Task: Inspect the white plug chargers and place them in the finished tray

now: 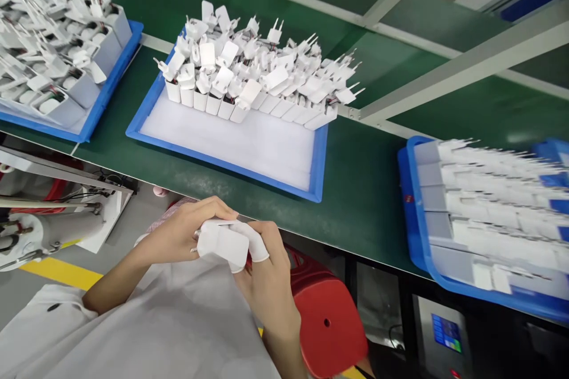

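Note:
Between my two hands, in front of my body, is a white power adapter (223, 245) with metal plug pins at its left side. My left hand (186, 230) has its fingers wrapped over the pin side and upper edge. On the other side my right hand (267, 266) grips it, with white finger cots on some fingers. Part of the adapter is hidden by the fingers. Beyond my hands lies a blue tray (222, 167) with a white liner. Rows of white adapter housings (262, 80) with pinned plug covers fill its far half.
At the left stands another blue tray (109, 92) heaped with adapter parts. A blue bin (415, 219) of stacked adapters sits at the right. Below the green bench (360, 189) are a red stool (329, 323) and a device with a small screen (447, 331).

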Demonstrator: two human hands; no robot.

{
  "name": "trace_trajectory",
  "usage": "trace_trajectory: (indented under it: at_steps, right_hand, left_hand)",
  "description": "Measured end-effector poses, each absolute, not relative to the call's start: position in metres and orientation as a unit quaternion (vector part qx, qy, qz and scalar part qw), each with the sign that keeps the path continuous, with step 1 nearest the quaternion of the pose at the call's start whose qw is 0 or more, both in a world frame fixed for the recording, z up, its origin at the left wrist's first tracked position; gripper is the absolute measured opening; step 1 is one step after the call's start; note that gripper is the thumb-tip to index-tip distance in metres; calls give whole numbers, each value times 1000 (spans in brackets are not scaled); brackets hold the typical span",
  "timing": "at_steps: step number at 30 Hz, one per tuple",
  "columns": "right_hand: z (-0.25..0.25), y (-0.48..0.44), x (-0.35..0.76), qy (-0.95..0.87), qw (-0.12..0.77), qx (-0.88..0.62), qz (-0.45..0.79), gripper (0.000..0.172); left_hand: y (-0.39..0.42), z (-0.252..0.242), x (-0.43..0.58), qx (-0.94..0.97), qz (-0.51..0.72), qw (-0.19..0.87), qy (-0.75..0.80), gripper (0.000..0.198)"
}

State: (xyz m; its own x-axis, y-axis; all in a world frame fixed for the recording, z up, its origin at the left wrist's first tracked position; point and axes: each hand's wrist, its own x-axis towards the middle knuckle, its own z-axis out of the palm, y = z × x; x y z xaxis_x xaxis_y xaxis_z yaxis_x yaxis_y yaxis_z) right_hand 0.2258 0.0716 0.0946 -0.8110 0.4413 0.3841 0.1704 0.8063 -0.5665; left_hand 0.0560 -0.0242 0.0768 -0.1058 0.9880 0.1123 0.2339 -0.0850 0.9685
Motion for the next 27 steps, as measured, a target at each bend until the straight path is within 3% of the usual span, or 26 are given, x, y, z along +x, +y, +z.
trace_trajectory:
  at_steps: [5,11,18,27]
  right_hand:
    - [80,76,220,-905,290,-132,282,23]
    - [83,65,213,-886,278,-209,307,25]
    - [81,71,205,-862,248,-215,386,11]
    - [74,71,205,-872,248,-220,359,10]
  left_hand:
    - [-23,79,50,528,474,409,574,30]
    - [-19,80,49,454,467,477,591,23]
    - [-20,74,46,483,433,452,612,32]
    - [-19,70,45,461,432,478,610,14]
